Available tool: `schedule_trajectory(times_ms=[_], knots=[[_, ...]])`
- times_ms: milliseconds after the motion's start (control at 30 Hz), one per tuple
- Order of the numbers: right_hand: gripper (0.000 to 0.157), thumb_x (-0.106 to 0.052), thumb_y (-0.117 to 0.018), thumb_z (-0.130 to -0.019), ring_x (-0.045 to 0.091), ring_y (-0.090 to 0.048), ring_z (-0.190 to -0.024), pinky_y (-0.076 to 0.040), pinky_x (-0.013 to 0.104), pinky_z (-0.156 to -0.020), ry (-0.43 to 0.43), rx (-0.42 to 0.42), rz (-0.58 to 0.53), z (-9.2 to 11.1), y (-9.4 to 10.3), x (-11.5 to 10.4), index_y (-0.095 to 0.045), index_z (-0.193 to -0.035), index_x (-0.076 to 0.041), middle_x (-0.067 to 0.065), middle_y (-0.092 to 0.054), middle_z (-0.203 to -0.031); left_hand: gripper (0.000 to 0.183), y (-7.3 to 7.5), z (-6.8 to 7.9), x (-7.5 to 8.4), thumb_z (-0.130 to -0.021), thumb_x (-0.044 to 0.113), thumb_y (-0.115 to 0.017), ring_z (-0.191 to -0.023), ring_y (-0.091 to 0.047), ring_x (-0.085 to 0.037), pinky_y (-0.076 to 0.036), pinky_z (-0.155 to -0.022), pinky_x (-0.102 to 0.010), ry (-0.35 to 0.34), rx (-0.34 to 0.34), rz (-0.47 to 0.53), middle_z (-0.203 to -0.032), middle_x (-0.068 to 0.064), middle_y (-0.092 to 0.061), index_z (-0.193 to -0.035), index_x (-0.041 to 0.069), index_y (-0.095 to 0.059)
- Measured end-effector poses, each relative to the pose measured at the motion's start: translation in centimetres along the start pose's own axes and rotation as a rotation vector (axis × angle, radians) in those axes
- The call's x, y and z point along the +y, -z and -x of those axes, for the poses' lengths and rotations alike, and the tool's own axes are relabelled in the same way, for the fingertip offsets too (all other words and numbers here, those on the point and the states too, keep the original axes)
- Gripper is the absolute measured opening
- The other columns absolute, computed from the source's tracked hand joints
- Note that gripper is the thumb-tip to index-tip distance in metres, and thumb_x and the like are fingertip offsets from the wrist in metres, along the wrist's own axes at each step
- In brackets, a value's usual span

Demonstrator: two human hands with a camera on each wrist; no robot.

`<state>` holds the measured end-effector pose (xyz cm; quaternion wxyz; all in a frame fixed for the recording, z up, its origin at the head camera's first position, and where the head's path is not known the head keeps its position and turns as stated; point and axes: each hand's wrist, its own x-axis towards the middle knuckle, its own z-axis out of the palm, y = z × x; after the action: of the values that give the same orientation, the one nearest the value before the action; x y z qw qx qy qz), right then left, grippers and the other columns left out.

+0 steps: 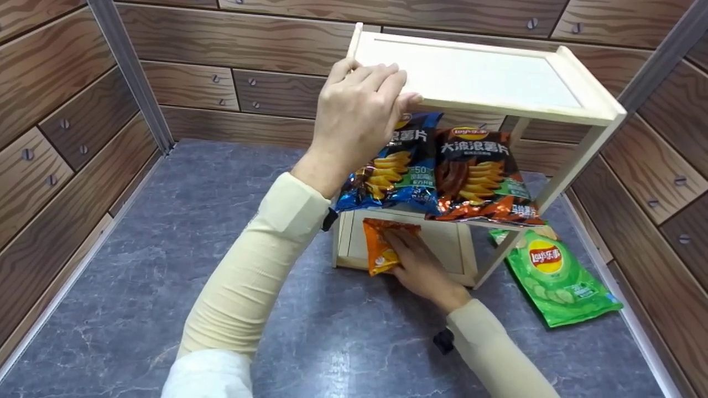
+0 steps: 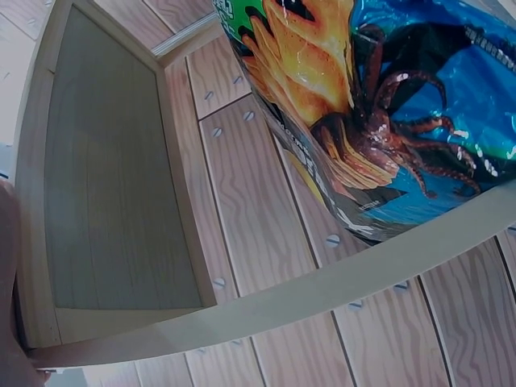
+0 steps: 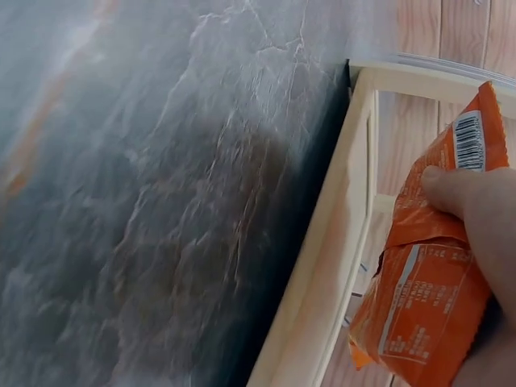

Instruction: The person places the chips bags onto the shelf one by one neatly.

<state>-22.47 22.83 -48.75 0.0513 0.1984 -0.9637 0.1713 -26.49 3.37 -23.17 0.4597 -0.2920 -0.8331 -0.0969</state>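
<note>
My left hand (image 1: 357, 110) grips the top left corner of a small wooden shelf rack (image 1: 464, 74), its fingers over the top panel. Low in the rack, my right hand (image 1: 423, 268) holds a small orange snack bag (image 1: 377, 251) just above the bottom panel. In the right wrist view the thumb (image 3: 451, 189) presses on the orange bag's back, below a barcode. A blue bag of potato chips (image 1: 406, 177) and a dark bag of chips with an orange-red lower edge (image 1: 478, 177) lean side by side on the middle shelf. The left forearm partly overlaps the blue bag.
A green bag of chips (image 1: 553, 287) lies on the grey marbled surface (image 1: 232, 221), right of the rack. Wood-patterned walls (image 1: 249, 44) stand at the back and both sides, with metal posts (image 1: 130, 77) at the corners.
</note>
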Motion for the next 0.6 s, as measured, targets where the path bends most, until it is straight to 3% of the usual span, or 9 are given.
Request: schedule_trajectory(times_ms=[333,600], knots=[[0.058,-0.013,-0.074,-0.088,0.037,-0.050,-0.129,-0.040,0.051,-0.111,-0.052,0.004,-0.063,-1.6,-1.7,-0.4,-0.048,-0.139,-0.006,0.020,-0.050,-0.139,0.056,0.0,-0.1,0.0,-0.107,0.049,-0.026,-0.115,-0.067,-0.016,-0.041,-0.105,-0.035,-0.016,0.019,-0.012,-0.125,-0.002,-0.071,-0.118,0.012,-0.067],[0.063,-0.013,-0.074,-0.088,0.033,-0.049,-0.130,-0.035,0.050,-0.116,-0.034,0.008,0.039,-3.3,-3.3,-0.3,-0.044,-0.142,-0.009,0.016,-0.047,-0.141,0.058,0.0,0.1,-0.1,-0.107,0.049,-0.023,-0.115,-0.067,-0.017,-0.041,-0.105,-0.035,-0.016,0.009,-0.027,-0.126,-0.002,-0.070,-0.119,0.012,-0.066]])
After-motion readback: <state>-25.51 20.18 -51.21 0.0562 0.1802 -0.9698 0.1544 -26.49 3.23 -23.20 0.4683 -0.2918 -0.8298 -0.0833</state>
